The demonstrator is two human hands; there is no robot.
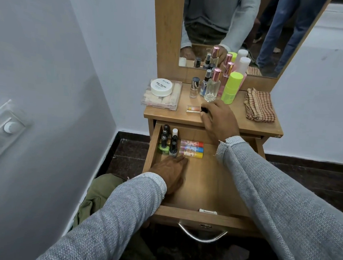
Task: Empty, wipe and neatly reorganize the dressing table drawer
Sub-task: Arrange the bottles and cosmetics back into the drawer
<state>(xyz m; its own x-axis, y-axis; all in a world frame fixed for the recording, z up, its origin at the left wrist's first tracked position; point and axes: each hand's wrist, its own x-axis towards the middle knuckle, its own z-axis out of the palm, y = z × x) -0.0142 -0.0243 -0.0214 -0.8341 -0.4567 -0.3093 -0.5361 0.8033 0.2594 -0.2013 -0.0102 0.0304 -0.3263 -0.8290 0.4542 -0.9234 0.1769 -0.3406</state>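
The wooden drawer point(203, 191) is pulled out. At its back left stand several nail polish bottles point(168, 142), with three lip balm tubes point(192, 149) lying in a row beside them. My left hand point(170, 172) lies flat in the drawer, fingertips touching the nearest tube and bottle. My right hand point(220, 118) is on the table top point(238, 122), pinching the black cap of a small clear tube point(193, 109) that lies there. A checked cloth point(258, 105) lies folded at the top's right.
On the table top stand a clear box with a white nail polish remover jar point(161, 86), perfume bottles point(211, 86) and a lime green bottle point(231, 87) before the mirror point(245, 23). White walls flank the table; a switch panel point(2, 130) is on the left wall.
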